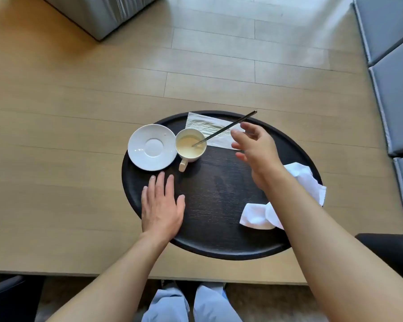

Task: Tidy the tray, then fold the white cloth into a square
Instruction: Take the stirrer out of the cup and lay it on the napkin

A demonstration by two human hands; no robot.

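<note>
A round dark tray (219, 242) lies on the wooden table. On its far left edge sits an empty white saucer (152, 147). Beside it stands a white cup (190, 146) of milky drink with a long metal spoon (228, 127) leaning in it. A paper napkin (205, 125) lies flat behind the cup. A crumpled white cloth (305, 180) lies at the tray's right edge, partly hidden under my right forearm. My left hand (161, 205) rests flat on the tray below the saucer. My right hand (253, 147) hovers open over the napkin, close to the spoon's handle, holding nothing.
The wooden table (79, 112) spreads out to the left and behind the tray. Grey seat cushions (395, 66) line the right side, and a grey upholstered block (98, 12) stands at the back left. My knees in pale blue trousers (191, 303) show below the table's near edge.
</note>
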